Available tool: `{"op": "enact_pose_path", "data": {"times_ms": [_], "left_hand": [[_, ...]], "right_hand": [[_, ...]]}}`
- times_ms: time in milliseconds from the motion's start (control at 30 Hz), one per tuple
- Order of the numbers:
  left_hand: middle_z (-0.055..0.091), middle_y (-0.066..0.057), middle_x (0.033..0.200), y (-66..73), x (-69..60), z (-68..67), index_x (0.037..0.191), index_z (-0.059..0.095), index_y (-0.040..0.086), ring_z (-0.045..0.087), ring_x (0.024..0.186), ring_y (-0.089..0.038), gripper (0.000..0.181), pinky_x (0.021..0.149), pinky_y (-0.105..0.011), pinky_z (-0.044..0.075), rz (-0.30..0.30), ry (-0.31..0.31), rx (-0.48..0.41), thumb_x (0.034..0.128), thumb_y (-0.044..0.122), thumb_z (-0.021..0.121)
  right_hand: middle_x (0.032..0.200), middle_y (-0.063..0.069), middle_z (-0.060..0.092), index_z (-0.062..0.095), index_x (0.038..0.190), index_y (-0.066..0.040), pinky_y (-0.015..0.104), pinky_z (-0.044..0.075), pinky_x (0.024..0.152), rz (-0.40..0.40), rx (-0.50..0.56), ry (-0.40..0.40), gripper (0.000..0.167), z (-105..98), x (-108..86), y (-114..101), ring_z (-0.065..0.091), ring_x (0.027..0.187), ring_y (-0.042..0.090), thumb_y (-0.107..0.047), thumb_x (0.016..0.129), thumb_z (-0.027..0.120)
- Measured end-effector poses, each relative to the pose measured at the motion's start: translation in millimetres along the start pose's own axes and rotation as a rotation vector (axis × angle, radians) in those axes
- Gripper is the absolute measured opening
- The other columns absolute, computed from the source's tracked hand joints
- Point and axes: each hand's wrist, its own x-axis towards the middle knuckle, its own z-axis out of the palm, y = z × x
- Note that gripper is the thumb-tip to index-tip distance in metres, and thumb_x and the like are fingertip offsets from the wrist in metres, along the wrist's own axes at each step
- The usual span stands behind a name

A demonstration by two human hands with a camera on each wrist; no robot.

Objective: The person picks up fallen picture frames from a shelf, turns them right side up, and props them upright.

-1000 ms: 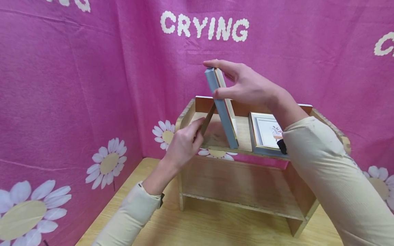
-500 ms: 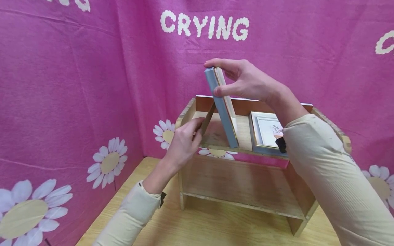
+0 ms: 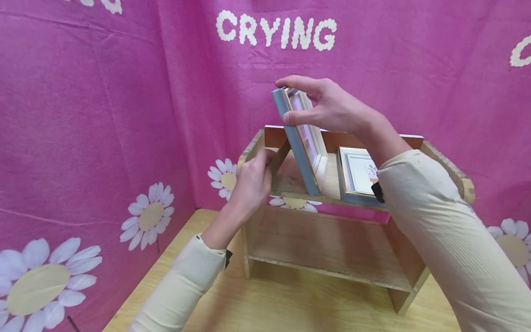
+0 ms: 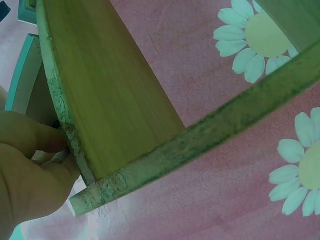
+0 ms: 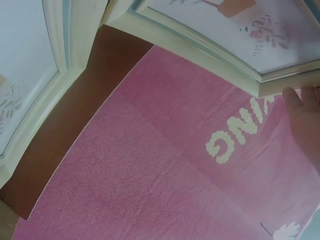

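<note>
A picture frame [image 3: 299, 148] with a blue edge stands tilted on the top board of a small wooden shelf [image 3: 327, 244]. My right hand [image 3: 333, 107] grips its upper end, fingers over the top and thumb on the blue side. Behind it, my left hand [image 3: 251, 182] pinches the brown support leg [image 3: 280, 159] that slants out from the frame's back. In the left wrist view, that hand [image 4: 30, 172] is beside the shelf's rough edge, its fingertips partly hidden. The right wrist view shows the frame's plant print [image 5: 245, 15] and pale moulding.
A second picture frame [image 3: 352, 173] lies face up on the top board, right of the first, partly behind the right forearm. The shelf has a brown back rail [image 5: 75, 110] and stands on a wooden table [image 3: 232, 299]. Pink flowered cloth [image 3: 103, 92] hangs behind and left.
The upright frame has turned slightly, so more of its picture face shows. Its top has shifted a little left with the right hand. The left hand has moved slightly upward, still on the leg.
</note>
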Motion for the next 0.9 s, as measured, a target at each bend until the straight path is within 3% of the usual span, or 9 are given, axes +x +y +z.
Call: {"op": "enact_pose_path", "data": {"times_ms": [233, 333, 700, 900], "left_hand": [[0.072, -0.016, 0.103, 1.5, 9.0, 1.9, 0.113, 0.056, 0.001, 0.069, 0.092, -0.029, 0.019, 0.081, -0.041, 0.058, -0.202, -0.063, 0.045, 0.0952, -0.005, 0.053], [0.072, -0.017, 0.104, 0.6, 12.0, 2.2, 0.116, 0.056, 0.001, 0.068, 0.093, -0.03, 0.024, 0.082, -0.043, 0.057, -0.251, -0.071, 0.051, 0.0941, -0.007, 0.051], [0.071, -0.019, 0.1, -0.3, 22.8, 9.9, 0.115, 0.055, 0.002, 0.067, 0.094, -0.034, 0.027, 0.084, -0.044, 0.055, -0.275, -0.044, 0.047, 0.0909, -0.009, 0.052], [0.071, -0.018, 0.103, 0.4, 22.7, 14.0, 0.118, 0.053, 0.003, 0.067, 0.096, -0.031, 0.029, 0.087, -0.043, 0.056, -0.292, -0.057, 0.043, 0.0908, -0.008, 0.056]], "right_hand": [[0.148, -0.001, 0.048, 0.047, 0.148, -0.026, 0.046, 0.037, 0.107, -0.004, -0.104, 0.028, 0.066, 5, 8.2, -1, 0.044, 0.126, 0.02, -0.03, 0.088, 0.074], [0.149, 0.001, 0.048, 0.048, 0.148, -0.023, 0.046, 0.038, 0.108, -0.013, -0.16, 0.043, 0.066, 8, 14.0, -2, 0.043, 0.128, 0.02, -0.03, 0.087, 0.074], [0.151, 0.004, 0.046, 0.051, 0.145, -0.018, 0.043, 0.036, 0.111, -0.008, -0.26, 0.106, 0.062, 10, 19.0, -4, 0.042, 0.134, 0.022, -0.029, 0.088, 0.072], [0.153, 0.002, 0.043, 0.05, 0.147, -0.02, 0.045, 0.039, 0.107, 0.042, -0.245, 0.133, 0.064, 13, 16.1, -1, 0.046, 0.13, 0.025, -0.032, 0.088, 0.072]]}}
